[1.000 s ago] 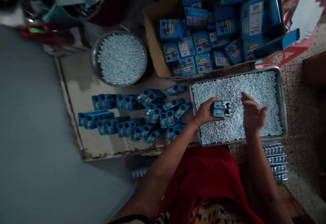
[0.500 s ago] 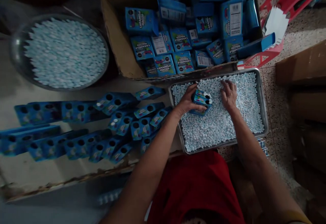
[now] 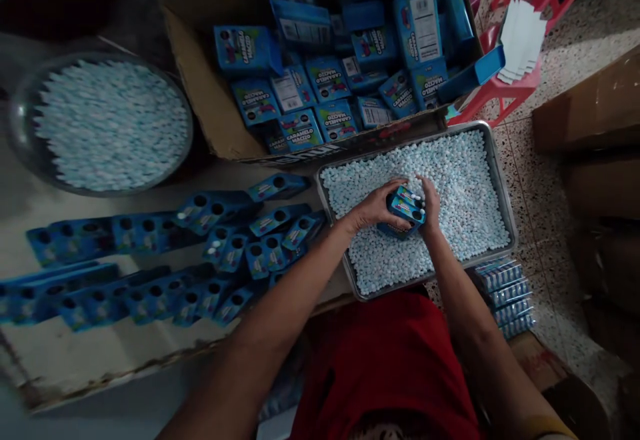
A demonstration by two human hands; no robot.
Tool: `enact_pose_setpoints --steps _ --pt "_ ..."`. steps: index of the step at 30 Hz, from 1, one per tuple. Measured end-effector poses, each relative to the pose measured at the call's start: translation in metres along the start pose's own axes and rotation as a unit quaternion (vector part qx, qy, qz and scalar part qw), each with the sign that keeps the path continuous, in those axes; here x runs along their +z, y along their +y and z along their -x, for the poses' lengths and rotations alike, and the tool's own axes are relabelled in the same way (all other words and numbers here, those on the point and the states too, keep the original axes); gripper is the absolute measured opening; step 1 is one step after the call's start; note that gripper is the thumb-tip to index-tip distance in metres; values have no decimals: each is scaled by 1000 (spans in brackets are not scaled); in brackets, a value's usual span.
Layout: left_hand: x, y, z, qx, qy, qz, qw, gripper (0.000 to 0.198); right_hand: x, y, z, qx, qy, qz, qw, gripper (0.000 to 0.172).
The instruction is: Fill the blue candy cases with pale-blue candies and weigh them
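Note:
My left hand (image 3: 379, 207) is wrapped round a pair of small blue candy boxes (image 3: 406, 207), tilted over the tray with their round holes facing up. A few white candies lie on the box tops near the holes. My right hand (image 3: 431, 204) is cupped against the right side of the boxes, its fingers curled, with small candies at the fingertips; the palm is hidden. Beneath both hands, a metal tray (image 3: 501, 183) is filled with small pale blue and white candies (image 3: 463, 207).
Rows of blue boxes with round holes (image 3: 150, 230) stand on the table (image 3: 125, 360) at left. A metal bowl of candies (image 3: 183, 153) and a cardboard carton (image 3: 193, 87) of blue boxes lie behind. Red stools (image 3: 530, 87), brown cartons (image 3: 590, 107) and silvery blister-like packs (image 3: 507, 293) are at right.
My right hand has come up from the candies in the tray and moved left to the boxes. My left hand still holds them, now slightly further right over the tray. The view has shifted.

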State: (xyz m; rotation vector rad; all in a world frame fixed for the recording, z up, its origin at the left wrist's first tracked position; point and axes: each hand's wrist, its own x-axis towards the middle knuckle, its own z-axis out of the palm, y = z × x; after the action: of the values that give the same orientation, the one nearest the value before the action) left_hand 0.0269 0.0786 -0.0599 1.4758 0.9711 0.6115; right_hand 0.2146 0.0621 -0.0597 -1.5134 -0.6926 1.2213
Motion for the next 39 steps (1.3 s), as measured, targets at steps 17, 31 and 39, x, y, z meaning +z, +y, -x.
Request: enact_pose_setpoints --steps 17,31,39 --pt "27 44 70 -21 274 -127 953 78 18 -114 65 7 -98 -213 972 28" --pt "28 36 69 -46 271 -85 958 83 40 -116 54 -45 -82 -174 980 60" --pt "27 32 64 -13 306 -94 947 79 39 -104 72 -101 -166 -101 976 63"
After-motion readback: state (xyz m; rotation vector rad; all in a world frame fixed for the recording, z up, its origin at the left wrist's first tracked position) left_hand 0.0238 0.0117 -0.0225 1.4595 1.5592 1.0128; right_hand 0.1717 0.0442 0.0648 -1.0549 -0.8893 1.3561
